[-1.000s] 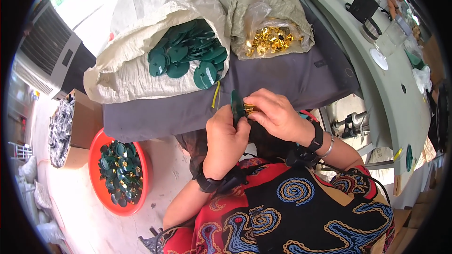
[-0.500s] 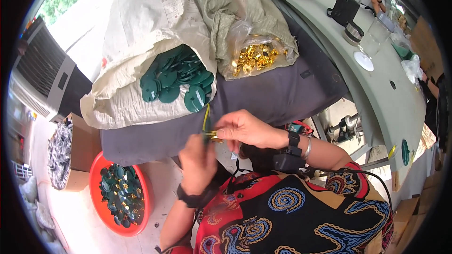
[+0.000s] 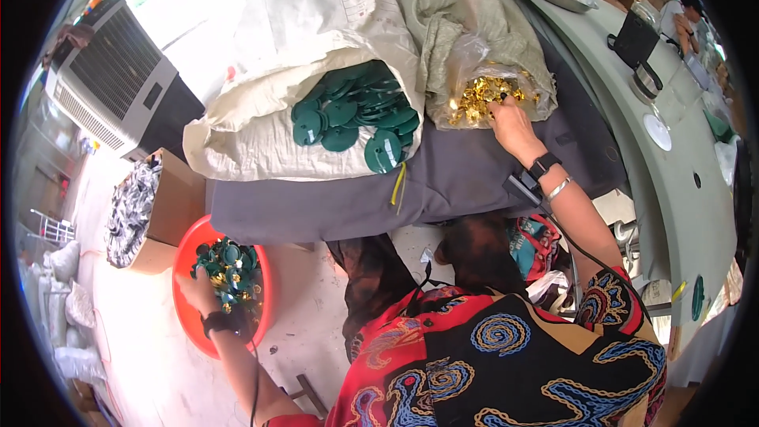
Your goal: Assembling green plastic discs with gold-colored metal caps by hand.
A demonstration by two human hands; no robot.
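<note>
My left hand (image 3: 198, 294) is over the left side of an orange-red basin (image 3: 267, 300), fingers slightly apart, with no held thing visible. In the basin lie dark green discs with gold fittings (image 3: 229, 265). My right hand (image 3: 515, 130) reaches into the clear plastic liner of a grey-green sack (image 3: 435, 32). Its bent fingertips pinch among small shiny gold fittings (image 3: 474, 103), and the piece between them is partly hidden. To its left, a white woven sack (image 3: 261, 138) lies open with many flat green discs (image 3: 340, 113) spilling toward its mouth.
A dark cloth-covered table (image 3: 332, 209) carries both sacks; a yellow-green strip (image 3: 397, 186) hangs at its near edge. A cardboard box (image 3: 170, 209) of grey-black material and an air cooler (image 3: 115, 71) stand left. On the right runs a curved grey-green table (image 3: 609, 71).
My hands were together in front of me on a small gold piece. Now the left has moved down to the basin and the right up to the gold fittings. The view has shifted.
</note>
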